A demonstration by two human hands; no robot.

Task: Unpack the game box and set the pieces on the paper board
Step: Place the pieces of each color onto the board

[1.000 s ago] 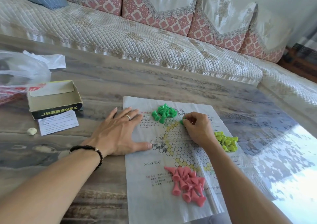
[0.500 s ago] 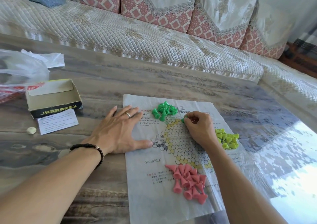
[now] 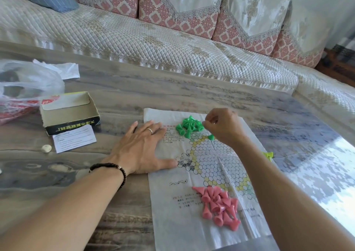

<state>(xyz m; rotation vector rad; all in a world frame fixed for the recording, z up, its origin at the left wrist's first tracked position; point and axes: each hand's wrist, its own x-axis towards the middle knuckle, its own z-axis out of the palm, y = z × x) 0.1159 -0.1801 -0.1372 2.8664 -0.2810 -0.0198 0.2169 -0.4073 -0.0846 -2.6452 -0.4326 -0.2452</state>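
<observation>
Setting green pieces on a thin, creased sheet that could slide or buckle.

Left of centre, the empty grey cardboard game box (image 3: 70, 112) sits clear of my left hand (image 3: 141, 149), spread flat on the white paper board (image 3: 172, 212); if it lifts, the sheet may shift and tip the lone green cone piece (image 3: 211, 137). My right hand (image 3: 223, 126) curls at the green plastic cone heap (image 3: 189, 126), grip unclear. Pink cone heap (image 3: 219, 205) crowds lower centre; open honeycomb lies between.

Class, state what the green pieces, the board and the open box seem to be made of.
Green pieces: likely moulded plastic, smooth, uniform colour.
Board: thin printed paper, matt, with fold creases.
Box: probably cardboard, with a dull grey inside and a printed dark outer wall.
</observation>
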